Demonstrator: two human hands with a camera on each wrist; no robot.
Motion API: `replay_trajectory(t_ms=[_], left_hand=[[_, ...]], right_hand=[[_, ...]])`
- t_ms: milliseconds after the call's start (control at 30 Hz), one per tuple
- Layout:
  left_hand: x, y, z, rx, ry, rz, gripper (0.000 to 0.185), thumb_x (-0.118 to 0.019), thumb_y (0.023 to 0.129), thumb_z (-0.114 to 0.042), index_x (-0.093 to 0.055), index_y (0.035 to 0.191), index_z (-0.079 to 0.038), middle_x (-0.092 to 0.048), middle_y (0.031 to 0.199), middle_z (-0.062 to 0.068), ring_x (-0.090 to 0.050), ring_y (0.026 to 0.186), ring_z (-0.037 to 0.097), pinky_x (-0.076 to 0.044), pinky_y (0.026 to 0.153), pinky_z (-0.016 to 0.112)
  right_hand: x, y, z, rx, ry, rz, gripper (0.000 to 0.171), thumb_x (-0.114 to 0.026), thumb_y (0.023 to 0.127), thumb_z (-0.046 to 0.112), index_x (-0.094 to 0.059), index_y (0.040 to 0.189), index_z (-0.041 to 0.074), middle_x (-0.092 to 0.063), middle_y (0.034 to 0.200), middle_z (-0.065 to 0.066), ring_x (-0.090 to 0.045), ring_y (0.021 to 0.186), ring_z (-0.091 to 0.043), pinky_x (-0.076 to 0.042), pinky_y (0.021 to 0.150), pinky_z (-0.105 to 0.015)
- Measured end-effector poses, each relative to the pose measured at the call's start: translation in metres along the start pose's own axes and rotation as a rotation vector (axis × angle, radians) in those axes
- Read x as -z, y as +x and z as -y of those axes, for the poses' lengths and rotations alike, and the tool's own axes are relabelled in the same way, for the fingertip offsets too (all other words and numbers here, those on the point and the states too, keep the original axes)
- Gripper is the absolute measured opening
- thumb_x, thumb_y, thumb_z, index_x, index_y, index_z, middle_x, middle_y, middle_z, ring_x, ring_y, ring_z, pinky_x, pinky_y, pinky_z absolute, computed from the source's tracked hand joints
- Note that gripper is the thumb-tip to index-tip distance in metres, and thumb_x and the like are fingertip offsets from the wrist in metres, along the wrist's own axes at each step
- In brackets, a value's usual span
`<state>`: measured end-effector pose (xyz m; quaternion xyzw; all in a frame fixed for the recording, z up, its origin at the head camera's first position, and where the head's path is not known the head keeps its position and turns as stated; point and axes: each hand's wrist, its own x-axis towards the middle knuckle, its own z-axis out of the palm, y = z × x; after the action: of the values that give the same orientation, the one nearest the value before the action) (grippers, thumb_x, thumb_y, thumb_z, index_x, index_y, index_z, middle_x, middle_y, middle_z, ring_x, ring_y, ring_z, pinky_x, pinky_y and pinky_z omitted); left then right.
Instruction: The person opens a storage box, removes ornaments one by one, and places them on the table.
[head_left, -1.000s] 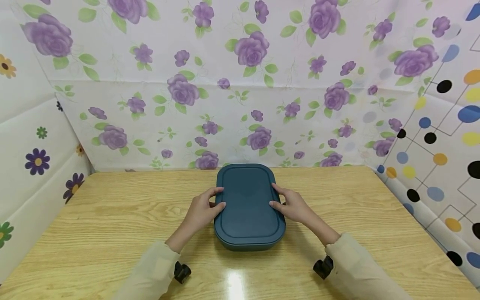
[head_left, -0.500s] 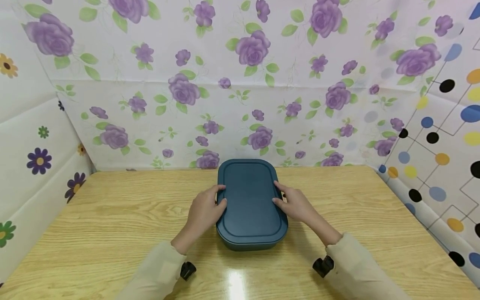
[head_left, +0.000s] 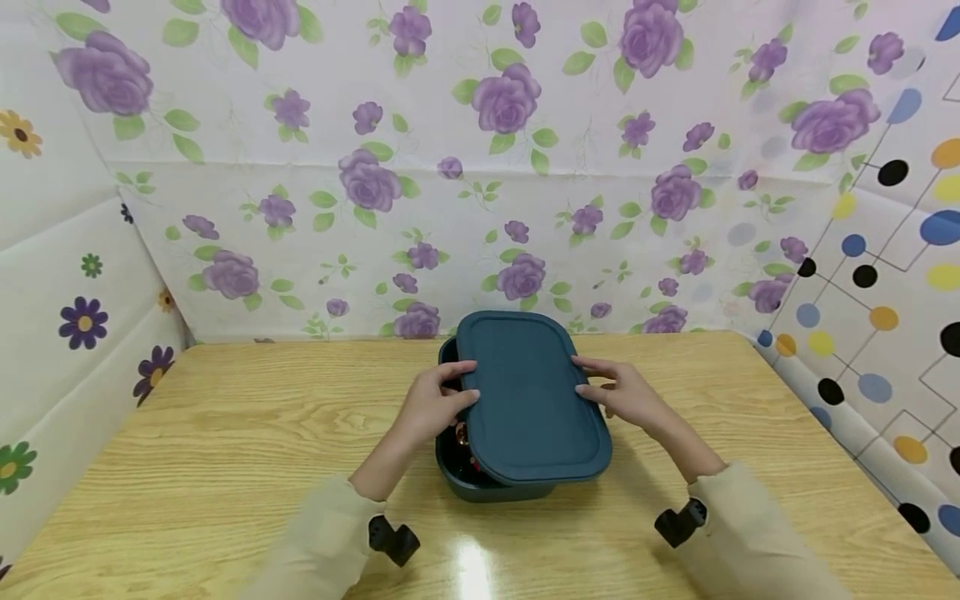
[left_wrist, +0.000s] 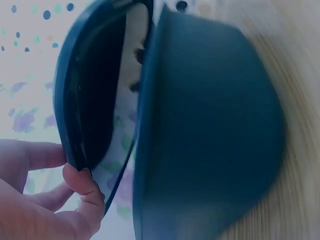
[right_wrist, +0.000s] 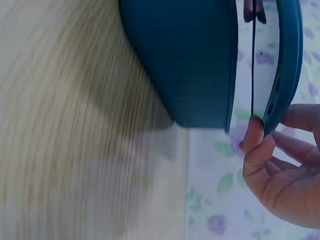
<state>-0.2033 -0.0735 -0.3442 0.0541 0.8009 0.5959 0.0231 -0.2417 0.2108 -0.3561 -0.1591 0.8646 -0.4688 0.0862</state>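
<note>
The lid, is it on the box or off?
Off: both hands hold the lid above the box, shifted right, and the wrist views show a gap between them.

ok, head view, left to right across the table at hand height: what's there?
left hand → dark inside of the box, showing where the lid is shifted → lid → right hand. All over the wooden table.

Both arms are reaching forward in pale sleeves. The left hand [head_left: 438,404] and right hand [head_left: 630,396] are pinching with curled fingers.
</note>
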Motion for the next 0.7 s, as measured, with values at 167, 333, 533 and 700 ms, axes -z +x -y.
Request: replay_trajectory(t_ms=[167,333,533,700], left_hand=[[-0.022,-0.001,-0.009,0.022,-0.135,0.049,0.041,-0.061,0.086,-0.006,-0.054,0.127,-0.008,-0.051,0.126,0.012,-0.052,0.065,0.014,-0.047,0.057,0.030],[-0.051,0.000,-0.019,0.070,-0.197,0.066,0.045,-0.063,0.084,-0.008,-0.053,0.128,-0.011,-0.048,0.130,0.010,-0.055,0.070,0.013,-0.049,0.059,0.029],[-0.090,0.003,-0.026,0.056,-0.221,0.106,0.049,-0.065,0.084,-0.008,-0.050,0.130,-0.011,-0.052,0.126,0.009,-0.060,0.074,0.012,-0.051,0.063,0.029],[-0.117,0.004,-0.029,0.051,-0.170,0.118,0.052,-0.067,0.082,-0.008,-0.050,0.131,-0.012,-0.063,0.090,0.005,-0.054,0.061,0.010,-0.047,0.055,0.023]], right_hand=[[0.020,-0.009,-0.016,-0.036,0.037,0.027,0.053,-0.057,0.091,0.020,-0.039,0.138,0.005,-0.041,0.132,-0.029,-0.056,0.080,-0.021,-0.043,0.052,-0.036],[0.040,-0.019,-0.037,-0.061,0.050,0.046,0.055,-0.057,0.091,0.023,-0.038,0.139,0.005,-0.039,0.133,-0.030,-0.058,0.085,-0.021,-0.047,0.055,-0.036],[0.066,-0.036,-0.063,-0.112,0.089,0.088,0.060,-0.055,0.092,0.025,-0.031,0.141,0.003,-0.026,0.141,-0.031,-0.051,0.110,-0.039,-0.052,0.069,-0.039],[0.085,-0.047,-0.083,-0.141,0.084,0.093,0.061,-0.055,0.092,0.027,-0.030,0.142,0.003,-0.023,0.142,-0.030,-0.047,0.113,-0.043,-0.052,0.074,-0.044]])
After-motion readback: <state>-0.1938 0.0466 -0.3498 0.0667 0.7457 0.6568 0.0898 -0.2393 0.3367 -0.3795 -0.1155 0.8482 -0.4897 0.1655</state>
